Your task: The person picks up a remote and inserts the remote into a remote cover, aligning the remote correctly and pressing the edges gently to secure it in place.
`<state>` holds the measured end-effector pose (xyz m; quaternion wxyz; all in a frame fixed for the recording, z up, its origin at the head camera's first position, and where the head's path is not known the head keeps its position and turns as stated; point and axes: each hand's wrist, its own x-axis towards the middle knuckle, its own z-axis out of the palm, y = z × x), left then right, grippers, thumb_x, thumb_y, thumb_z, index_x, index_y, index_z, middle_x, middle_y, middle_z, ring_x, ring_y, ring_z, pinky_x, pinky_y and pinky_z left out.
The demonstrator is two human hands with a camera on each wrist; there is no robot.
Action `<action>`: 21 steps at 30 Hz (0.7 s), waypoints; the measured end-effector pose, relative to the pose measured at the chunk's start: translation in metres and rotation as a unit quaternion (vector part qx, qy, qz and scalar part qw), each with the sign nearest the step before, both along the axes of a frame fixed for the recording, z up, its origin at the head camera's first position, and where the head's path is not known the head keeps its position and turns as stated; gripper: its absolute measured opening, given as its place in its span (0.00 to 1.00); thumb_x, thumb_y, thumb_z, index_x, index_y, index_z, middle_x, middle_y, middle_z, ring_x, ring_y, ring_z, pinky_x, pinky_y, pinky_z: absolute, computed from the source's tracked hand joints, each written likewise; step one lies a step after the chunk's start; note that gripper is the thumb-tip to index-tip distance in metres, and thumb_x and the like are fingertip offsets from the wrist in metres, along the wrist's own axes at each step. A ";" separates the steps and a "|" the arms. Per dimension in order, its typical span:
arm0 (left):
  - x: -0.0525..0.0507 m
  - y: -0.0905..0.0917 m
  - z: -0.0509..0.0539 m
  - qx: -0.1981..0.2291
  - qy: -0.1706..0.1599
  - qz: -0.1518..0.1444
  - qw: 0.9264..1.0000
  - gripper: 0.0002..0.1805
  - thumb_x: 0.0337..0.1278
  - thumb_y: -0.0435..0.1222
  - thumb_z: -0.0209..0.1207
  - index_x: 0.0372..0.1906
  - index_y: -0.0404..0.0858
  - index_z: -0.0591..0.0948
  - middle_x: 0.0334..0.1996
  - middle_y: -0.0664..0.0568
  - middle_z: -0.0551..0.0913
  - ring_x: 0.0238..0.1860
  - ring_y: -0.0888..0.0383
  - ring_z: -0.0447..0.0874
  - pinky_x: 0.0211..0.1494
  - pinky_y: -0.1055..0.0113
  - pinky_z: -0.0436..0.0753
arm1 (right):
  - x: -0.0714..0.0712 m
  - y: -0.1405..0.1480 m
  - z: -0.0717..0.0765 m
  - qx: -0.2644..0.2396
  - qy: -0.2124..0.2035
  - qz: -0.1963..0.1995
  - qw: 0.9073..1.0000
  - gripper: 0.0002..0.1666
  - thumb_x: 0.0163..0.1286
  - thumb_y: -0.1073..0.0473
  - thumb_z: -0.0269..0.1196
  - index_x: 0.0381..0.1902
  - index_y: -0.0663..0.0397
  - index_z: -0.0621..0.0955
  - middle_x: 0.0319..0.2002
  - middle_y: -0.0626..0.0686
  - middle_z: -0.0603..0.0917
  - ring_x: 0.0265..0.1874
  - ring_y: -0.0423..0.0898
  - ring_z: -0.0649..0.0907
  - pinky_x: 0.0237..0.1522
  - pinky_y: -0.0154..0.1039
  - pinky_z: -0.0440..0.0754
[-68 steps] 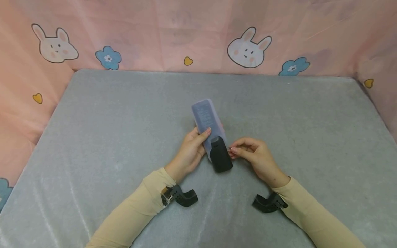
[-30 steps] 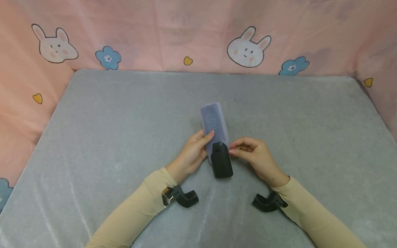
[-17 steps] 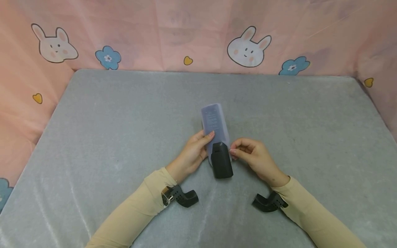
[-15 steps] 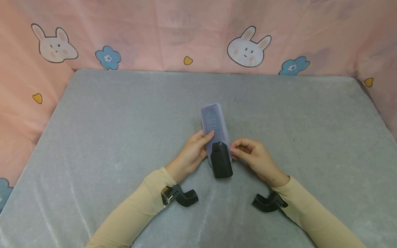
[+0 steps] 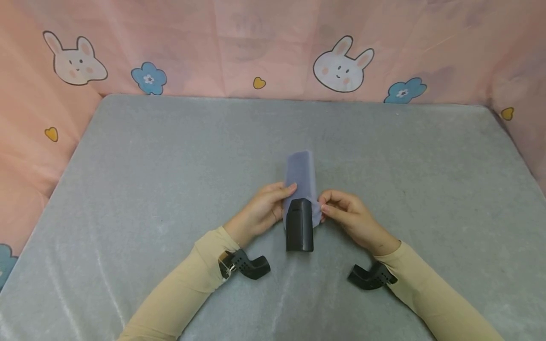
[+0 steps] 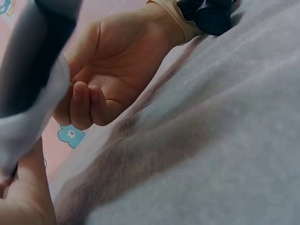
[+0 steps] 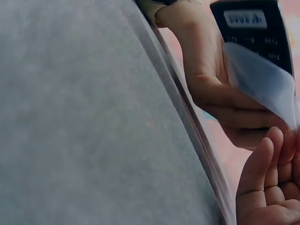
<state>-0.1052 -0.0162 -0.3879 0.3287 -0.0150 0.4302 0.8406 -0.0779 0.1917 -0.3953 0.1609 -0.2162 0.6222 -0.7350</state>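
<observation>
A black remote control (image 5: 300, 227) is partly inside a translucent bluish soft cover (image 5: 300, 175), its thick near end sticking out bare. My left hand (image 5: 264, 208) grips the covered part from the left, thumb on top. At the cover's near right edge, my right hand (image 5: 351, 215) pinches the loose rim between thumb and forefinger, pulling it out from the remote. In the right wrist view, the remote's face (image 7: 253, 28) shows a pale label and small white print, with the cover peeled partway across it. The left wrist view shows the remote blurred.
A grey cloth-covered table (image 5: 170, 166) lies beneath both hands. Pink fabric (image 5: 204, 47) printed with rabbits, flowers and hearts hangs behind and at the sides. Black camera mounts (image 5: 251, 266) sit on both wrists.
The remote and cover have turned from leaning left to nearly straight and come slightly nearer. The rim in my right hand is now drawn out further to the right.
</observation>
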 end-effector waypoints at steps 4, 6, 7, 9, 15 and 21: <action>0.000 -0.001 -0.001 0.004 0.006 -0.035 0.999 0.22 0.72 0.28 0.37 0.64 0.17 0.57 0.36 0.54 0.80 0.37 0.64 0.81 0.43 0.72 0.80 | 0.000 0.001 -0.002 -0.001 -0.013 -0.009 1.000 0.10 0.70 0.72 0.51 0.35 0.55 0.76 0.30 0.46 0.77 0.31 0.39 0.76 0.35 0.32 0.76; 0.000 -0.001 -0.001 0.003 0.007 -0.037 0.999 0.23 0.72 0.29 0.37 0.64 0.18 0.57 0.37 0.54 0.80 0.38 0.64 0.81 0.44 0.71 0.80 | 0.000 0.001 -0.002 0.006 -0.023 -0.021 1.000 0.09 0.70 0.72 0.52 0.34 0.55 0.77 0.29 0.46 0.77 0.30 0.38 0.76 0.35 0.31 0.77; 0.000 -0.001 -0.001 0.001 0.007 -0.035 0.999 0.23 0.72 0.29 0.37 0.65 0.18 0.57 0.37 0.55 0.80 0.38 0.64 0.81 0.45 0.71 0.80 | 0.000 0.000 -0.002 0.011 -0.029 -0.029 0.999 0.09 0.69 0.71 0.53 0.34 0.54 0.77 0.29 0.46 0.77 0.30 0.38 0.77 0.35 0.31 0.77; 0.001 0.001 -0.001 -0.003 0.005 -0.026 1.000 0.22 0.72 0.29 0.37 0.64 0.19 0.58 0.37 0.55 0.79 0.38 0.64 0.81 0.44 0.71 0.80 | 0.001 0.000 -0.001 0.022 -0.038 -0.048 0.998 0.08 0.69 0.71 0.55 0.34 0.54 0.77 0.28 0.46 0.77 0.29 0.38 0.77 0.34 0.31 0.77; 0.002 0.004 -0.001 -0.015 -0.007 0.040 0.999 0.17 0.71 0.29 0.40 0.59 0.24 0.64 0.35 0.55 0.80 0.35 0.64 0.80 0.39 0.71 0.79 | 0.002 -0.003 0.002 0.039 -0.036 -0.108 0.993 0.07 0.64 0.73 0.60 0.32 0.56 0.77 0.27 0.47 0.78 0.28 0.39 0.78 0.33 0.30 0.78; 0.001 0.005 -0.004 -0.010 0.005 0.080 0.997 0.19 0.71 0.29 0.41 0.62 0.25 0.64 0.37 0.55 0.80 0.37 0.63 0.81 0.41 0.70 0.79 | 0.003 -0.003 0.002 0.041 0.000 -0.120 0.992 0.03 0.61 0.70 0.64 0.31 0.64 0.78 0.28 0.49 0.80 0.29 0.39 0.79 0.33 0.30 0.79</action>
